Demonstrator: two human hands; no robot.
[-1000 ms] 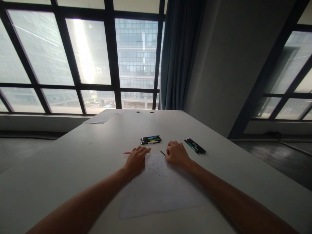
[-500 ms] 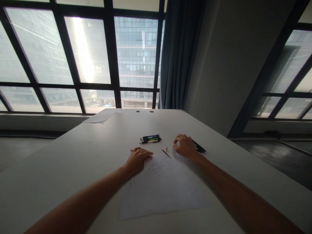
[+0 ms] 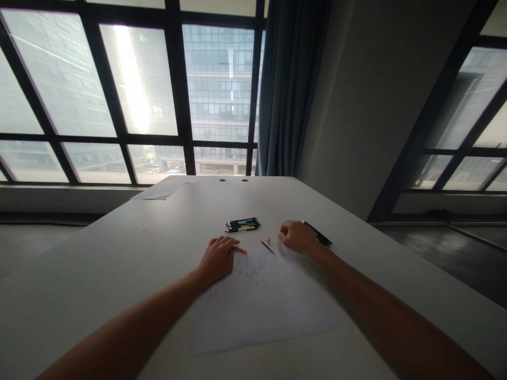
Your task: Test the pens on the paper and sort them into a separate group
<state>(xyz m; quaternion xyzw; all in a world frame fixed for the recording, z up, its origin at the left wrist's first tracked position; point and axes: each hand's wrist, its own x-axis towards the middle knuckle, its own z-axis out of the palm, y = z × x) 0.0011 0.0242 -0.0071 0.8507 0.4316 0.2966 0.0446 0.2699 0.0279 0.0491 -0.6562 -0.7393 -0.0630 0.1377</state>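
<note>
Both hands resting on table (image 3: 119, 248): left hand (image 3: 216, 258) lying flat, open, on paper (image 3: 261, 301), touching red pen (image 3: 240, 250); right hand (image 3: 298, 236) loosely curled, holding nothing visible, beside black pens (image 3: 321, 238)

Matt paper sheet (image 3: 261, 303), smooth table (image 3: 119, 253)

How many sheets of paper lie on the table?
2: a scribbled sheet lies under the left hand, and another sheet sits at the table's far left corner.

White table (image 3: 119, 248) (paper (image 3: 261, 306), pens (image 3: 242, 225)).
</note>
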